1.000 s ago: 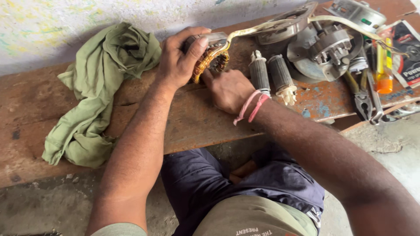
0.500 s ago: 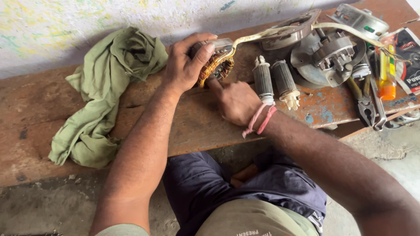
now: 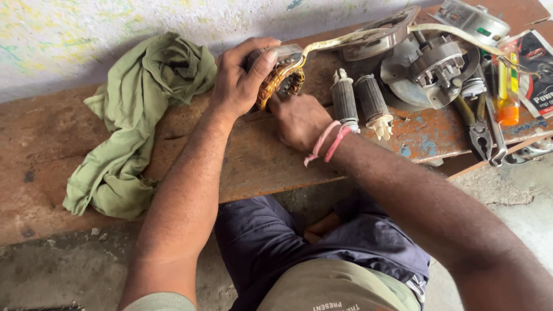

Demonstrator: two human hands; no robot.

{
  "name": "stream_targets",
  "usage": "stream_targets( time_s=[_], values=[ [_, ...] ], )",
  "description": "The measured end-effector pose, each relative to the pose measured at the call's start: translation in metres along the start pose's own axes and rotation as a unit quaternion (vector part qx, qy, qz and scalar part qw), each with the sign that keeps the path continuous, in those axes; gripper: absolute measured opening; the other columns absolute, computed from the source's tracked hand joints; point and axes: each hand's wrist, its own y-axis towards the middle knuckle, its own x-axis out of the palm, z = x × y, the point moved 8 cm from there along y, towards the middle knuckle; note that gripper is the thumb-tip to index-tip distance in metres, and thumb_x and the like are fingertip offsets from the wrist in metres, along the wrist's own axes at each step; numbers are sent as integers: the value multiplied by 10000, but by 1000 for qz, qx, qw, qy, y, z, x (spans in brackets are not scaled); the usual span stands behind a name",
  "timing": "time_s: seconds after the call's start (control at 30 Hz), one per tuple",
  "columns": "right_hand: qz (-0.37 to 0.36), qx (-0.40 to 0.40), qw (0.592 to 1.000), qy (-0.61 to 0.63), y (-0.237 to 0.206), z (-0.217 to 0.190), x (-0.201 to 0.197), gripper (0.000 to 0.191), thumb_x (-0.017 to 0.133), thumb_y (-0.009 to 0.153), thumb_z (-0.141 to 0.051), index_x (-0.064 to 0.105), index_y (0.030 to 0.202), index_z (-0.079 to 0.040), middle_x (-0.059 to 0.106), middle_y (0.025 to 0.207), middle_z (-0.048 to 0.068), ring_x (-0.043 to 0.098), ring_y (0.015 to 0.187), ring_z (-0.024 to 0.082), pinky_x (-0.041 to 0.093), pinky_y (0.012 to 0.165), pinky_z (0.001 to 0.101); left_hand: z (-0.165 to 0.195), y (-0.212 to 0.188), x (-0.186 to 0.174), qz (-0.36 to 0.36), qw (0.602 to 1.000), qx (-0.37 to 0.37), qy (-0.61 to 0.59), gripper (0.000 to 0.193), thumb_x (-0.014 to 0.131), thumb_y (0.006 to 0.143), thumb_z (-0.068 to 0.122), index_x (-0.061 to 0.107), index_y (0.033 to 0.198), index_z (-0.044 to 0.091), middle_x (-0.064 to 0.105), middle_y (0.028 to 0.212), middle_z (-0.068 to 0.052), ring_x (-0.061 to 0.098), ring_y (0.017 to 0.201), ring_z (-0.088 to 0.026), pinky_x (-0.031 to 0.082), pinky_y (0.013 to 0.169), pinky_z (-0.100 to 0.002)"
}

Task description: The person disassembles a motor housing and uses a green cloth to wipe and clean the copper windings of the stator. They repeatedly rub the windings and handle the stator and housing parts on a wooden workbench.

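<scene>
A red, black and white printed packet [image 3: 536, 75] lies at the bench's [image 3: 259, 161] far right end.

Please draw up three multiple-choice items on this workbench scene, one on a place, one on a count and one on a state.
1. Where does the green cloth lie?
A. left of the hands
B. on the pliers
C. on the floor

2. How many ribbed rotors stand beside the right hand?
A. one
B. two
C. four

3. How is the copper-wound stator held?
A. lying untouched
B. gripped by the left hand
C. wrapped in cloth

Answers: A, it sits on the bench at the left end; B, two cylinders stand together; B, fingers curl over it.
</scene>
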Motion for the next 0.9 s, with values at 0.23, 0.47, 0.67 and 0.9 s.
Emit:
stream_targets(
  time_s=[0.23,0.47,0.67,0.9],
  values=[
    [-6,-10,1000,7,-2,-1,4,429,641,810,-52,538,1222,12,701,790,235,704,684,442,561,587,544,-5,-1,0,7,999,-27,-21,517,614,1035,554,743,1204,82,788,935,-76,768,860,-160,628,778,-327],
    [8,-14,999,52,-4,1,1,727,655,701,-46,446,1384,89,689,753,269,687,655,464,549,575,558,-3,1,0,9,1000,22,-5,521,603,1073,560,741,1246,89,780,1015,-96,770,938,-189,638,830,-340],
    [2,-1,1000,6,-9,2,-1,561,637,791,-71,493,1327,13,719,866,242,693,708,455,552,624,558,-7,-1,0,0,1000,10,-15,515,598,1070,558,734,1242,92,788,993,-93,777,937,-176,641,827,-339],
    [-47,-2,998,-31,-9,3,8,517,597,850,-146,470,1310,54,716,817,234,707,695,427,555,584,531,-13,-3,1,-2,999,-35,6,486,608,1036,525,749,1232,104,769,862,-82,747,809,-166,608,729,-340]
  ],
)
